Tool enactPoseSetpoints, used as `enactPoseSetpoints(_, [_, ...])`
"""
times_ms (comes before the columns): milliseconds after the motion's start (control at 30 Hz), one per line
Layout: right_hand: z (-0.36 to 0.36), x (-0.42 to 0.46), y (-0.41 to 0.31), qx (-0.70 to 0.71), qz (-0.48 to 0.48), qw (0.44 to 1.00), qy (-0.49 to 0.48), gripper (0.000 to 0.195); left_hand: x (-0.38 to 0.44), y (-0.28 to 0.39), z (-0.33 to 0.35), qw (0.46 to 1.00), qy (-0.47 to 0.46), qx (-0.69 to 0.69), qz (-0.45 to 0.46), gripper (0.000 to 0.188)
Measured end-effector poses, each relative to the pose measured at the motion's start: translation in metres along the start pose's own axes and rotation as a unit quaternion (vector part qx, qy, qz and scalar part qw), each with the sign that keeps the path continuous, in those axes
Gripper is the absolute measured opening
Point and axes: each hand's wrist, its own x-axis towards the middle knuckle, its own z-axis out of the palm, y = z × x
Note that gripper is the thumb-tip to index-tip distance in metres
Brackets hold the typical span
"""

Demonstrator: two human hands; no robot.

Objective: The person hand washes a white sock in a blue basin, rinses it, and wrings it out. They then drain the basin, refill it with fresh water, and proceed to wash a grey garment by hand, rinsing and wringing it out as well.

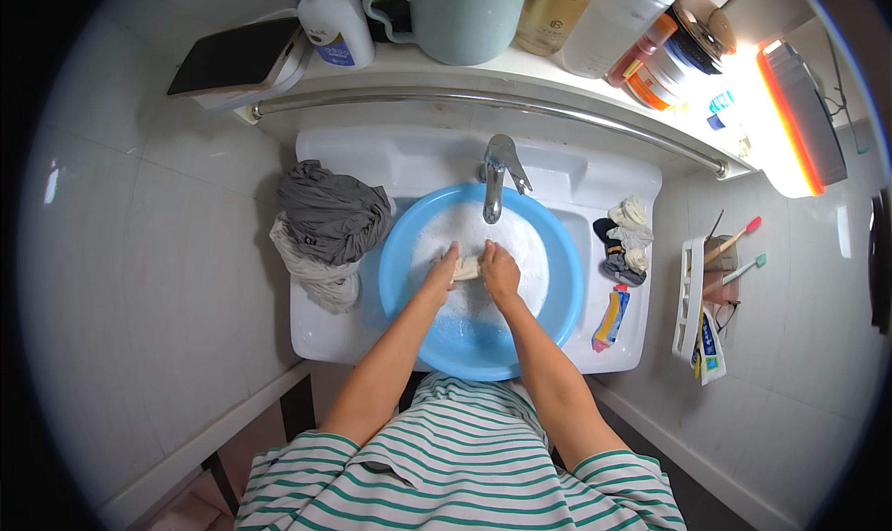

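Observation:
A cream-coloured cloth item (467,269), perhaps a sock, is stretched between my two hands over a light blue plastic basin (568,280). My left hand (440,273) grips one end, and my right hand (500,270) has hold of the other. White suds (446,231) cover much of the water beneath them. The basin stands in a white ceramic washbasin (334,339), partly under a chrome faucet (494,182). My fingers hide both ends of the cloth.
Crumpled grey clothing (334,214) and pale clothing (324,280) lie on the left ledge. Balled socks (624,242) and a colourful packet (611,318) occupy the right ledge. A chrome rail (418,96) runs below a shelf with a mug (467,22). A toothbrush rack (688,301) hangs at right.

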Motion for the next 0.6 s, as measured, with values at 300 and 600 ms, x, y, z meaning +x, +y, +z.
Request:
enactPoseSetpoints(300, [0.019, 0.001, 0.036, -0.166, -0.023, 0.952, -0.256, 0.034, 0.009, -0.024, 0.0, 0.764, 0.032, 0.601, 0.233, 0.048])
enactPoseSetpoints(600, [0.01, -0.041, -0.05, 0.159, -0.039, 0.978, -0.132, 0.023, -0.005, 0.014, -0.003, 0.961, -0.017, -0.271, -0.048, 0.04])
